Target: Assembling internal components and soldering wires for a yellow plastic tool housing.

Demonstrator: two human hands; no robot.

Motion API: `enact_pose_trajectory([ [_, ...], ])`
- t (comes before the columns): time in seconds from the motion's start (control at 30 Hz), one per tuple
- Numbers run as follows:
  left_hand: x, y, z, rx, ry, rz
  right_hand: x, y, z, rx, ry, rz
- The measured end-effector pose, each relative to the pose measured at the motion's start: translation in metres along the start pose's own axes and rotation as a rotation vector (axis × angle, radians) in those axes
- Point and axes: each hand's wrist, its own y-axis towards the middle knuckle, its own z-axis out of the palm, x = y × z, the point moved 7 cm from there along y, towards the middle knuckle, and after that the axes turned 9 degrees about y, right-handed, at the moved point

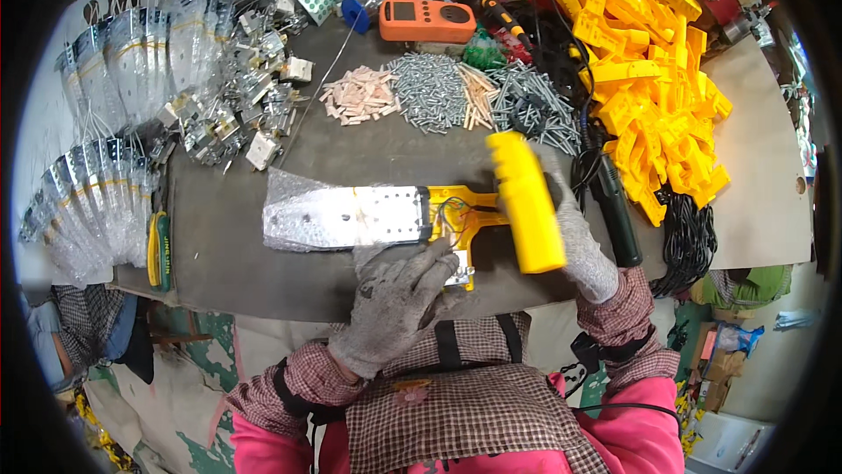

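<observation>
Pressing down at six o'clock, one gloved left hand point(399, 299), fingers together on one yellow base point(462, 211); clamping one yellow cover point(526, 202) at three o'clock, right hand point(579, 242); one wrapped metal plate point(351, 215) lying at nine o'clock.

Gloves: grey knitted cloth, rough, on left hand point(395, 303) and right hand point(579, 242).
Yellow cover point(526, 202): smooth plastic, slight sheen.
Perforated plate point(368, 215): bright metal, in clear glossy film.
Screws point(430, 92): shiny metal.
Pegs point(360, 95): pale matt wood.
Worktop point(246, 272): dull grey, matt.
Sleeves point(303, 377): checked woven cloth.
</observation>
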Motion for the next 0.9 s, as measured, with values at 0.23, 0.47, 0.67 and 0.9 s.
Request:
enact_pose_trajectory([
  [0.23, 0.005, -0.003, -0.002, -0.078, -0.24, -0.016, 0.006, 0.001, 0.017, 0.598, -0.547, -0.019],
  [0.47, -0.005, -0.034, 0.002, 0.03, 0.003, 0.095, 0.007, -0.015, 0.034, 0.363, -1.071, -0.514],
  [0.67, -0.01, -0.025, -0.011, 0.009, 0.147, 0.21, 0.009, -0.01, 0.034, 0.431, -1.084, -0.52],
  [0.9, -0.003, 0.029, -0.01, 0.228, 0.212, 0.178, 0.019, -0.001, 0.033, 0.47, -1.122, -0.537],
])
